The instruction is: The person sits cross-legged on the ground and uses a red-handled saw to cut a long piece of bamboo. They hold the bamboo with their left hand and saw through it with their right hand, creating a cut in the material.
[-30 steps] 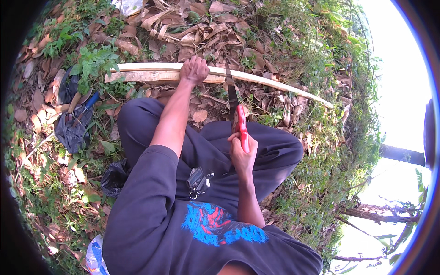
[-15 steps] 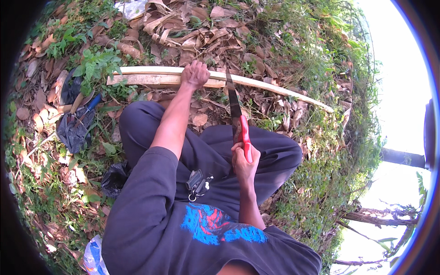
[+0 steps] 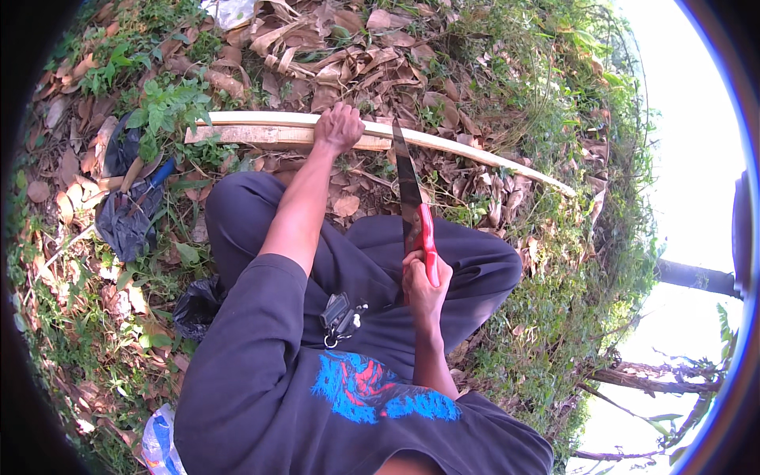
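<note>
A long, pale wooden strip (image 3: 475, 154) lies crosswise in front of my knees, looking bent in this view. Under or beside its left half is a shorter wooden board (image 3: 237, 135). My left hand (image 3: 340, 128) is closed over the strip near its middle, pressing down on it and the board. In my right hand (image 3: 426, 279) is the red handle of a hand saw (image 3: 408, 180). The dark blade points away from me and crosses the strip just right of my left hand, beyond the board's right end. My fingers are wrapped round the handle.
Dry leaves (image 3: 348, 67) and green plants cover the ground. At the left, tools with wooden and blue handles (image 3: 163, 172) lie by a black plastic bag (image 3: 127, 226). Another black bag (image 3: 196, 307) is beside my left leg. Keys (image 3: 339, 321) rest on my lap.
My right hand has drawn the saw slightly back toward my body. My left hand stays in place on the wooden strip.
</note>
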### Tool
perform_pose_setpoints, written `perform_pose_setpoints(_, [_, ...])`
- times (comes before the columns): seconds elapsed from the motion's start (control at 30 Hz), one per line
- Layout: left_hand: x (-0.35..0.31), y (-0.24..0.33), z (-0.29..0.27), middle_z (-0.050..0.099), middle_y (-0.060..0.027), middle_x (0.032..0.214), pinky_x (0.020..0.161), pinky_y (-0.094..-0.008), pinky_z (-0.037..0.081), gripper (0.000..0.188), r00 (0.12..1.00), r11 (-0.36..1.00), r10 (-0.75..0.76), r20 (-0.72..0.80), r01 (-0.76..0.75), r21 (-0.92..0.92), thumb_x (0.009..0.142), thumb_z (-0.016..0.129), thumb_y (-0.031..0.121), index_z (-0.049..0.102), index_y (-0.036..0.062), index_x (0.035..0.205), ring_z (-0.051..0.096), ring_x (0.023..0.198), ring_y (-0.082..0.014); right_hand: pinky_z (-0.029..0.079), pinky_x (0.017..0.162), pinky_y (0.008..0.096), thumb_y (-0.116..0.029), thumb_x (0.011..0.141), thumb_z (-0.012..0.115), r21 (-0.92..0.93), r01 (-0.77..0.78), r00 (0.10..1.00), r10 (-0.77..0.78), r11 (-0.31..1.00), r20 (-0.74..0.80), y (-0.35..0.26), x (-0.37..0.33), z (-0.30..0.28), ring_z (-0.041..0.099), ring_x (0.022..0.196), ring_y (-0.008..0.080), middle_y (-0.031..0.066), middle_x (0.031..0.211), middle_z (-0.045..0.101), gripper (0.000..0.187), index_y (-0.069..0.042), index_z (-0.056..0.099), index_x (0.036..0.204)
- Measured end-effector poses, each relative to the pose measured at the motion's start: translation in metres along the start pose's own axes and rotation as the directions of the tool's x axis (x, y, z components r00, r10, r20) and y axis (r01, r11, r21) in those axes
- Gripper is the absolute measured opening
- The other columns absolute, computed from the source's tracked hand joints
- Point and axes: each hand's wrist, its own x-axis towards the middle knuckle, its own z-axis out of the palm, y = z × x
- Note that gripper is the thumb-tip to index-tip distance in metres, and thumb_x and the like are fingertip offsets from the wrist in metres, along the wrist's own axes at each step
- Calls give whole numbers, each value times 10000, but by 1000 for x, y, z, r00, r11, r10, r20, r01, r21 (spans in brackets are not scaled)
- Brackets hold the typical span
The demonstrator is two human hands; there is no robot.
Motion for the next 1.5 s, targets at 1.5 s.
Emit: perform_pose_setpoints(1.5, [4, 5, -11, 618, -100, 853, 754, -436, 504, 201, 999, 1000, 26, -44, -26, -8, 865, 515, 250, 594, 76, 799, 599, 879, -270, 349, 503, 233, -24, 845, 549, -165, 187, 980, -196, 969, -44, 24, 31, 30, 446, 542, 35, -38, 595, 512, 125, 9, 631, 756])
